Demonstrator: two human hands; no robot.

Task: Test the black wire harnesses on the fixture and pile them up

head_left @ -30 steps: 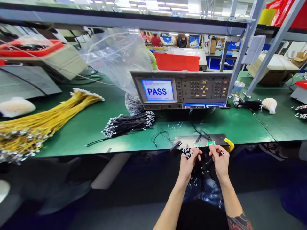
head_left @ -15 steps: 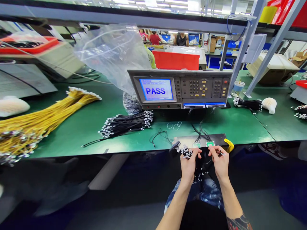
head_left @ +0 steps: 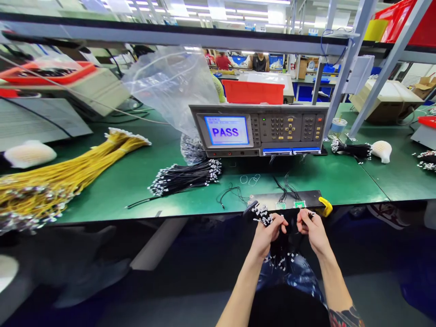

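My left hand (head_left: 270, 232) is closed around a bundle of black cables (head_left: 279, 247) with white connectors; some connectors stick out above the fist and others hang over my lap. Apart from it, my right hand (head_left: 312, 229) is closed in a pinch, with a short dark cable piece showing at the fingers. Just beyond my hands, two small green connector boards (head_left: 299, 205) sit on a dark fixture strip (head_left: 269, 200) at the table edge, black wires running back from them. The grey tester (head_left: 293, 131) behind shows PASS on its screen (head_left: 225, 131).
On the green table (head_left: 190, 206) lie a bundle of black cables (head_left: 185, 177), a large yellow cable bundle (head_left: 78, 168), loose wires (head_left: 233, 193) and rubber bands (head_left: 254, 180). A yellow clamp handle (head_left: 326, 206) stands at the strip's right end. A cup (head_left: 338, 126) is behind.
My right hand has drawn slightly back from the right green board, toward me. My left hand keeps its bundle. The view has shifted a little; the screen still reads PASS.
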